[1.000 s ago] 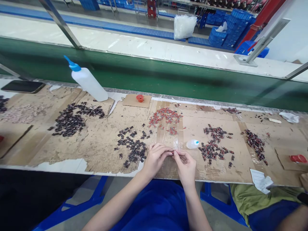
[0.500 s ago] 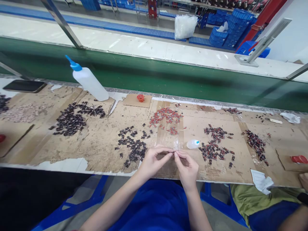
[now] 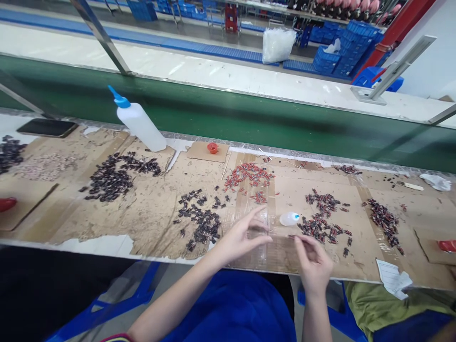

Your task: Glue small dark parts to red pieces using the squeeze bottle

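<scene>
My left hand [image 3: 242, 237] hovers over the taped cardboard [image 3: 156, 209] near the bench's front edge, fingers spread and empty. It lies between a pile of small black parts [image 3: 200, 222] and a small clear dropper bottle [image 3: 289, 218] lying on its side. My right hand [image 3: 314, 260] is lower right of that bottle, thumb and forefinger pinched together; anything between them is too small to make out. Just beyond it spreads a pile of mixed red-and-black parts [image 3: 326, 224]. A pile of red parts [image 3: 249, 175] lies farther back.
A large white squeeze bottle with a blue nozzle [image 3: 139, 122] leans at the back left, beside a bigger black pile [image 3: 114, 176]. A red cap [image 3: 213, 147], a phone [image 3: 46, 127], another parts pile [image 3: 384, 218] and crumpled paper [image 3: 394, 278] lie around. A green conveyor belt [image 3: 249, 114] runs behind.
My hands were pinched together over a small part at the centre; they have come apart. The left has opened and the right has moved right and toward me. The view shifted slightly.
</scene>
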Available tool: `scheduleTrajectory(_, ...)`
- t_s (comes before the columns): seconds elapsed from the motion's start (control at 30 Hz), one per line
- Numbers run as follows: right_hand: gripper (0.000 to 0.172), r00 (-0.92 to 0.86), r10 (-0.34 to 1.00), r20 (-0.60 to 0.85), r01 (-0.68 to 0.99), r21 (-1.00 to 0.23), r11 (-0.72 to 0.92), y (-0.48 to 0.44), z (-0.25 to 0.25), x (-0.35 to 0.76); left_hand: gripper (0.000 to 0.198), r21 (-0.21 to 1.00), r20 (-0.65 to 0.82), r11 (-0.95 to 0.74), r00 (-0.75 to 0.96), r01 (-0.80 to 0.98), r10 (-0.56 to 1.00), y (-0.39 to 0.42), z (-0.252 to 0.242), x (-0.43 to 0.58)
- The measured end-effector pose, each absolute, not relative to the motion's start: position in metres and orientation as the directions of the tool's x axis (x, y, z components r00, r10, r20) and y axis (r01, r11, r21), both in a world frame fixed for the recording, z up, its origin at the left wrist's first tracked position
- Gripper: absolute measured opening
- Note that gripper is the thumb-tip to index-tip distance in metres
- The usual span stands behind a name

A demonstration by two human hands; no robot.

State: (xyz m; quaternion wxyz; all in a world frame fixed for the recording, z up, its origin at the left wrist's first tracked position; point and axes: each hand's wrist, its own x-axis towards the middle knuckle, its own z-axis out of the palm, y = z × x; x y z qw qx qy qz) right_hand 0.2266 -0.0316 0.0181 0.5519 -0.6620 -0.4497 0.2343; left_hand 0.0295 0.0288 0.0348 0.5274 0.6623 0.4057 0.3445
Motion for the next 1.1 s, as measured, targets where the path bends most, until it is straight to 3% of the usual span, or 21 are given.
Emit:
scheduleTrajectory(0.07,0.023,0.616,0.742,0.265,0.425,-0.905,-0.030,-0.027,0.018,0.241,0.047,0.882,0.086,-0.244,0.373,0.402,0.924,0.044,0.031,0.013)
scheduleTrajectory(0.13,0.026,0.597,0.697,0.396,0.575,-0.818,-0.028,-0.020,0.018,0.249,0.025,0.677,0.147,-0.303,0.280,0.670,0.949,0.060,0.026,-0.005)
scheduleTrajectory(0.17,0.028,0.549,0.698,0.460,0.653,-0.758,-0.014,-0.016,0.017,0.251,0.026,0.579,0.170,-0.300,0.247,0.759,0.954,0.067,0.023,-0.012)
scheduleTrajectory(0.27,0.039,0.368,0.750,0.550,0.803,-0.595,0.042,-0.004,0.013,0.247,0.026,0.385,0.187,-0.326,0.273,0.864,0.944,0.080,0.015,-0.029)
scheduleTrajectory(0.37,0.050,0.273,0.825,0.495,0.832,-0.552,0.056,0.007,0.007,0.235,0.023,0.316,0.172,-0.404,0.367,0.859,0.914,0.087,0.013,-0.037)
scheduleTrajectory(0.47,0.042,0.262,0.872,0.414,0.798,-0.601,0.046,0.013,0.007,0.223,0.021,0.371,0.190,-0.474,0.434,0.799,0.881,0.087,0.017,-0.039)
scheduleTrajectory(0.53,0.037,0.294,0.890,0.348,0.722,-0.692,0.032,0.013,0.009,0.218,0.019,0.520,0.232,-0.494,0.442,0.697,0.867,0.083,0.021,-0.034)
scheduleTrajectory(0.63,0.036,0.377,0.909,0.179,0.493,-0.869,-0.034,0.009,0.013,0.215,0.013,0.763,0.276,-0.453,0.400,0.462,0.874,0.068,0.022,-0.016)
scheduleTrajectory(0.7,0.037,0.410,0.908,0.079,0.328,-0.942,-0.066,0.004,0.014,0.214,0.012,0.834,0.263,-0.422,0.415,0.357,0.871,0.055,0.016,0.001)
scheduleTrajectory(0.93,0.034,0.530,0.848,0.020,0.055,-0.998,-0.010,-0.004,0.013,0.212,0.011,0.759,0.269,-0.468,0.437,0.452,0.858,0.035,-0.006,0.024)
scheduleTrajectory(1.1,0.034,0.599,0.792,-0.116,-0.241,-0.970,0.041,0.000,0.012,0.201,0.039,0.814,0.204,-0.390,0.417,0.430,0.886,0.034,-0.004,0.013)
